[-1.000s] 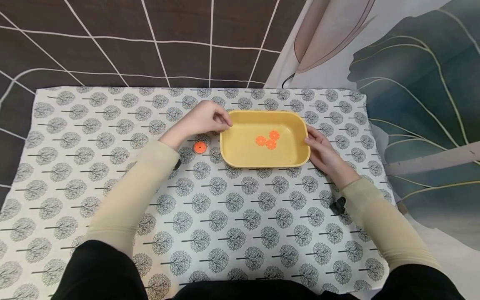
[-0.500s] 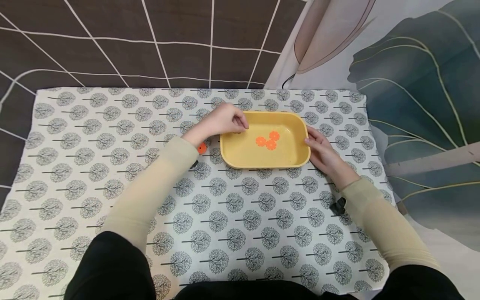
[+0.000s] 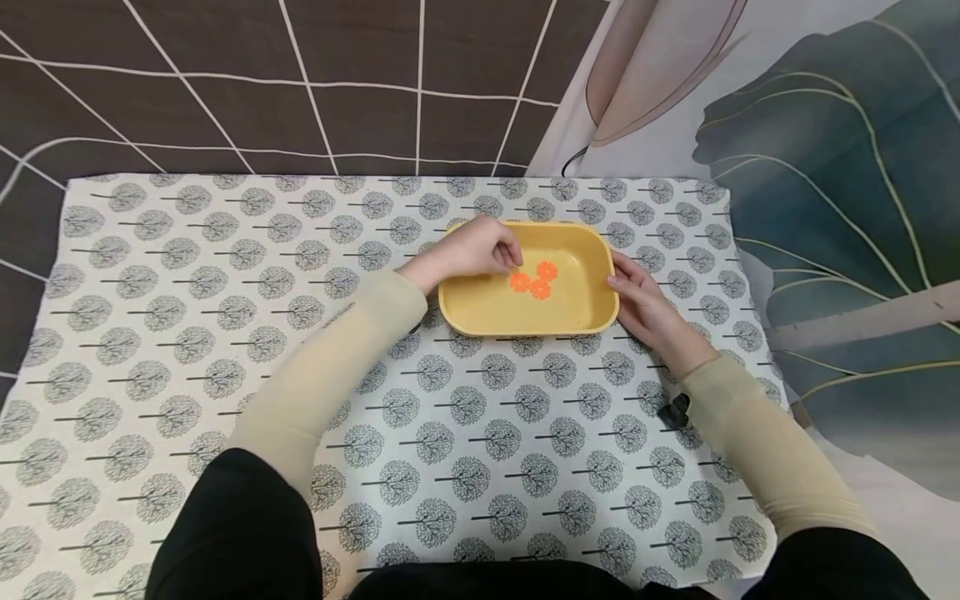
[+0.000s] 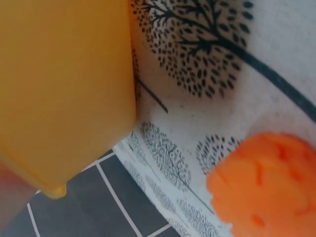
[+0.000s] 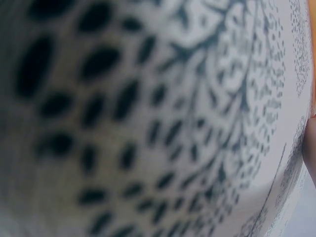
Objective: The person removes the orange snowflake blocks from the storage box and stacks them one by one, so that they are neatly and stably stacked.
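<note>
A yellow rectangular tub (image 3: 525, 321) holds several small orange flower-shaped pieces (image 3: 540, 288). Over its left part hangs my left hand (image 3: 480, 247), fingers loosely bent, their tips beside the leftmost piece; nothing shows between them. My right hand (image 3: 645, 304) grips the tub's right end, thumb at the rim and fingers outside. In the left wrist view the tub's outer wall (image 4: 64, 74) fills the left side, and an orange piece (image 4: 266, 187) lies outside it on the cloth. The right wrist view shows mostly blurred cloth, with part of my right hand (image 5: 310, 148) at its right edge.
A white cloth (image 3: 450, 433) printed with grey trees covers the table. Behind its far edge is a dark surface with white grid lines (image 3: 360, 125); patterned fabric (image 3: 840, 208) hangs at the right.
My left hand has moved right, from the tub's left rim to over its inside. The orange piece outside the tub is now hidden behind the left arm in the head view. The right hand stays put.
</note>
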`<action>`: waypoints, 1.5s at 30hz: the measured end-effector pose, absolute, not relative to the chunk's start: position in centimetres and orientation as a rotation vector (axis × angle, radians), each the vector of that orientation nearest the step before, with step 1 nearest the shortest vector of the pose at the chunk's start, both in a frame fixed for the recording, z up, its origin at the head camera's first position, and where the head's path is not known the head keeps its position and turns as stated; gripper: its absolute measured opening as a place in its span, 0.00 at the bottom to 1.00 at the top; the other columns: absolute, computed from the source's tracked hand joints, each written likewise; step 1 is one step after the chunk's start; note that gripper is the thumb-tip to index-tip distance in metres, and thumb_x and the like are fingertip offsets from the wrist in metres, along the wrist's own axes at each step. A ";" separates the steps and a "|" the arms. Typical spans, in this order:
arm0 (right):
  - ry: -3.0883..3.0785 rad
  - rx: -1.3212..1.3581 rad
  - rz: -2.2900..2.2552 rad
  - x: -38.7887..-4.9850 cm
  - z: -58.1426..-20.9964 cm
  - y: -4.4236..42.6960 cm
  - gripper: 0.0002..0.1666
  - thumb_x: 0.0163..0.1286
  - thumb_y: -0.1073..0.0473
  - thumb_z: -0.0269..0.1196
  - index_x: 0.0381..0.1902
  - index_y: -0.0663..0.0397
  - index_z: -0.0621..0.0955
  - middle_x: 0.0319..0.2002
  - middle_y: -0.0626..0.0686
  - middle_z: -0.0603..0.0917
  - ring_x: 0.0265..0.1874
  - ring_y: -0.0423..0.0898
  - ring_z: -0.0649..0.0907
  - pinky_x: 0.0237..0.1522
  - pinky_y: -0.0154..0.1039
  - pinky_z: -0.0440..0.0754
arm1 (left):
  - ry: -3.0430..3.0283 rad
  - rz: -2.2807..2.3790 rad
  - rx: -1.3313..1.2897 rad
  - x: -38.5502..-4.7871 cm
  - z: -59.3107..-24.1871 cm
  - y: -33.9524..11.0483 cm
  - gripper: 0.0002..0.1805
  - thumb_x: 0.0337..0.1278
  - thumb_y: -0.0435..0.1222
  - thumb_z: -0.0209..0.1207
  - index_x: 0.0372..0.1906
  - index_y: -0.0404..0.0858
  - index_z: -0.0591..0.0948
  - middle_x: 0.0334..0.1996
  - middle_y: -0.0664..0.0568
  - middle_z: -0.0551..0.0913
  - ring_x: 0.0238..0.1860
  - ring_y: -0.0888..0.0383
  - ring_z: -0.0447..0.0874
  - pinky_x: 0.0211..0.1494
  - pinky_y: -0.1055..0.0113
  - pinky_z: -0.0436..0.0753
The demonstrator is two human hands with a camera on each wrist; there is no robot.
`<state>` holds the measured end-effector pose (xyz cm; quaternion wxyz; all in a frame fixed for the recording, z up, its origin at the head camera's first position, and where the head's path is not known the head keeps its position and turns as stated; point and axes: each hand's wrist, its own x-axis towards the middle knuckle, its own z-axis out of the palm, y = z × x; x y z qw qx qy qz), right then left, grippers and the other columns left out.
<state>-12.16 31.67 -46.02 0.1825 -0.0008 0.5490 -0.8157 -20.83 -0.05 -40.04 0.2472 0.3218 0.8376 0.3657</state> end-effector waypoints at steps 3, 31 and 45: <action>1.568 0.008 -2.295 -12.2 -46.0 31.6 0.26 0.82 0.72 0.50 0.72 0.51 0.72 0.70 0.48 0.78 0.64 0.43 0.81 0.68 0.31 0.81 | 2.270 0.961 0.885 -21.0 -40.2 0.3 0.11 0.64 0.25 0.67 0.50 0.31 0.87 0.49 0.41 0.90 0.49 0.50 0.89 0.58 0.67 0.88; 1.562 -0.002 -2.293 -12.3 -46.1 31.5 0.27 0.82 0.72 0.51 0.75 0.53 0.70 0.71 0.49 0.76 0.65 0.43 0.80 0.70 0.31 0.80 | 2.256 0.839 1.037 -21.4 -42.7 2.2 0.17 0.55 0.21 0.68 0.51 0.33 0.88 0.48 0.45 0.89 0.46 0.54 0.83 0.57 0.67 0.85; 1.530 -0.004 -2.310 -12.2 -46.1 31.8 0.27 0.82 0.72 0.51 0.75 0.53 0.70 0.71 0.49 0.76 0.65 0.43 0.81 0.69 0.32 0.80 | 2.273 0.848 1.060 -21.3 -42.7 2.2 0.12 0.57 0.20 0.67 0.45 0.33 0.89 0.42 0.45 0.88 0.42 0.56 0.80 0.51 0.69 0.83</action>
